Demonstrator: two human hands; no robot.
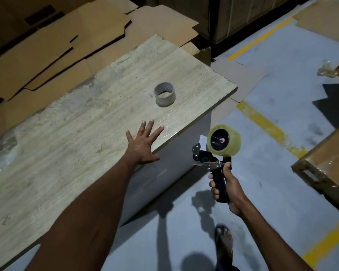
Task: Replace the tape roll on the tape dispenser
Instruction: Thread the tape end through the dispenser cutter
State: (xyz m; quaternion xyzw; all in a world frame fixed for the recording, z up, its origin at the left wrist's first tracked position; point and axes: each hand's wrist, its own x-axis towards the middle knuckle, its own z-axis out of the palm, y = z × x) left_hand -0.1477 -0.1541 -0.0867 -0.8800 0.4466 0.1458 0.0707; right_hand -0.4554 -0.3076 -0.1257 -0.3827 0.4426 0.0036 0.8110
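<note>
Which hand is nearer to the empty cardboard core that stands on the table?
The left hand. It lies open on the table, just in front of the empty cardboard core, not touching it. The right hand is off the table's edge, gripping the tape dispenser.

2 bare forearms, no sleeves, no watch or rings. Left hand [143, 144], right hand [228, 187] ungloved. 1 foot [224, 241] in dark open-toed sandal.

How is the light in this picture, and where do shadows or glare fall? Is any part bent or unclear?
Head view: dim, top corners dark; hard shadows of the tape dispenser and arms on the grey floor; faint sheen at the table edge beside the left hand; wide-angle lens curves the edges; centre sharp.
</note>
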